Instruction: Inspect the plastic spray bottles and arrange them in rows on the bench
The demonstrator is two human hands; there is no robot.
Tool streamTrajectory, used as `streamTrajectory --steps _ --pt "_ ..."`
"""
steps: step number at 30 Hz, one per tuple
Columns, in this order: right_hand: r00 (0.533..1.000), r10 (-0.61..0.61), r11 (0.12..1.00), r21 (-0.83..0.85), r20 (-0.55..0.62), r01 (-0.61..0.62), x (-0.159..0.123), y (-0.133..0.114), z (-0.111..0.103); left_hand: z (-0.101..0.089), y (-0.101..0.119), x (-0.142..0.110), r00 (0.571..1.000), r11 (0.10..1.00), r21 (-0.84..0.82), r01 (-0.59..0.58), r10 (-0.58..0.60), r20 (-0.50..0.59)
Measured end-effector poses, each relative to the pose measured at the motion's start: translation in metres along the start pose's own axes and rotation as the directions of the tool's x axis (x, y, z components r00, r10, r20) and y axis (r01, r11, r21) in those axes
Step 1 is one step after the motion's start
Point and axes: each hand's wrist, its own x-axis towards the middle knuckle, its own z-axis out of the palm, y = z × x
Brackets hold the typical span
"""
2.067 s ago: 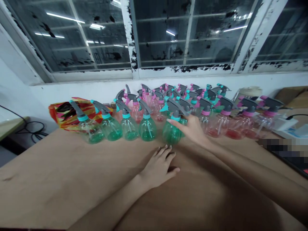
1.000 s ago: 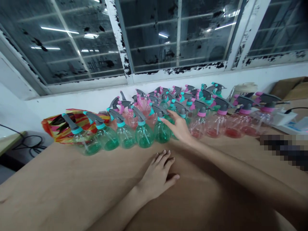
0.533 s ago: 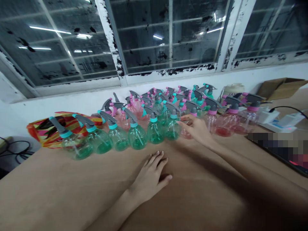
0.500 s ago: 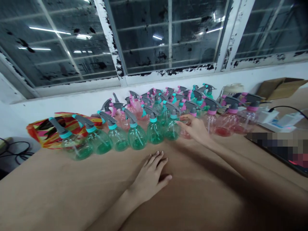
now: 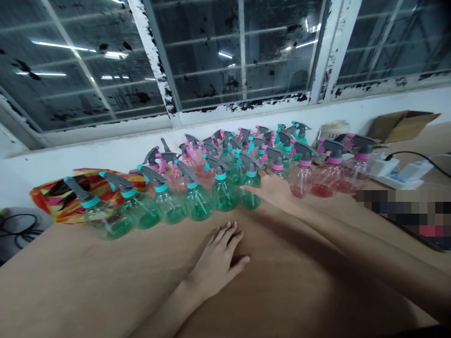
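Observation:
Several green spray bottles (image 5: 197, 199) with grey triggers and teal collars stand in a front row on the brown table (image 5: 105, 281). Pink bottles (image 5: 327, 180) stand at the right and more bottles of both colours crowd behind. My right hand (image 5: 273, 190) reaches to the rightmost green bottle (image 5: 249, 195) of the front row, fingers curved around its side. My left hand (image 5: 220, 256) lies flat on the table in front of the row, fingers stretched and holding nothing.
A red and yellow striped bag (image 5: 75, 190) lies behind the row's left end. A white power strip (image 5: 394, 171) with a black cable, a cardboard box (image 5: 400, 124) and a pale jar (image 5: 333, 129) sit at the right. A window wall runs behind.
My right hand set one green bottle at the row's right end, then brought another beside it. The left hand stayed flat. The view has drifted right.

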Motion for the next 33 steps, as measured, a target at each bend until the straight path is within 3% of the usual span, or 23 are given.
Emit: streamTrajectory --steps 6,11,14,19,21,33 --pt "0.999 -0.033 0.997 -0.074 0.025 0.035 -0.02 0.002 -0.013 0.001 0.0 0.0 1.0 1.0 0.018 0.003 -0.003 -0.002" --pt "0.992 -0.124 0.989 -0.083 0.015 0.125 -0.051 0.009 -0.023 0.006 -0.003 0.001 0.995 0.999 -0.039 0.029 -0.033 -0.097" --pt "0.974 -0.226 0.974 0.004 -0.032 0.226 -0.068 0.017 -0.024 0.009 -0.005 0.002 0.988 0.994 -0.102 0.048 -0.062 -0.142" --pt "0.95 -0.256 0.92 0.346 0.18 0.183 -0.086 0.03 -0.017 0.011 -0.004 0.002 0.982 0.981 -0.179 0.07 -0.1 -0.163" --pt "0.94 -0.276 0.888 0.427 0.199 0.171 -0.089 0.033 -0.014 0.01 -0.004 0.001 0.982 0.978 -0.198 0.07 -0.103 -0.159" --pt "0.885 -0.45 0.795 0.504 0.12 0.337 -0.101 0.04 -0.008 0.008 0.008 0.01 0.984 0.953 -0.282 0.111 -0.146 -0.107"
